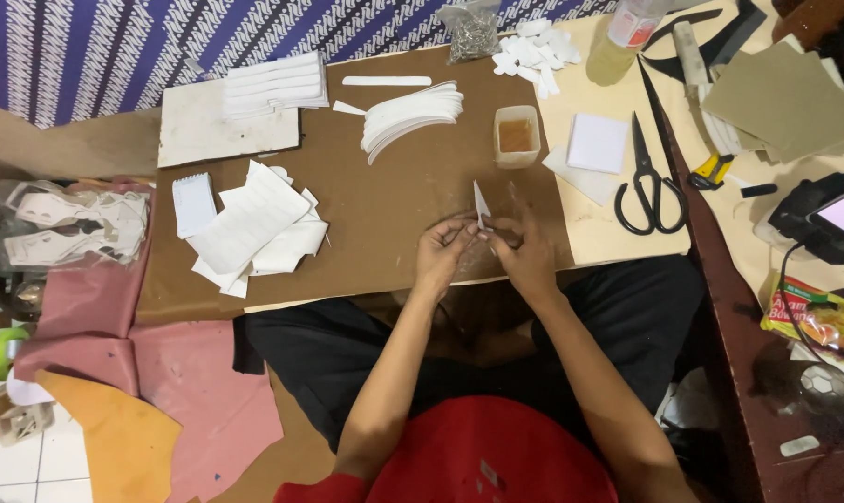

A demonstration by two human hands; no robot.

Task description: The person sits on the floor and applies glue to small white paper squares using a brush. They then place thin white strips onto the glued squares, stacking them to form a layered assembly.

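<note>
Both hands meet at the near edge of the brown board [394, 214], above the person's lap. Left hand [443, 256]: fingers curled, tips pinching the lower end of a small white paper piece [481, 207]. Right hand [526, 253]: fingers bent inward, tips touching the same piece from the other side. The piece stands upright between the two hands, pointed end up, just above the board.

Left of the hands: loose heap of white paper sheets [254, 233], with a small white notepad [194, 203] beside it. Right of the hands: black scissors [649, 182] lying on cream card [580, 224], blades pointing away.

Beyond the hands: small clear tub of amber liquid [516, 136]. Further: fanned stack of curved white strips [411, 116]; white square pad [597, 142]. Far edge: pile of small white cut-outs [534, 51] and a bag of metal bits [471, 33].
</note>
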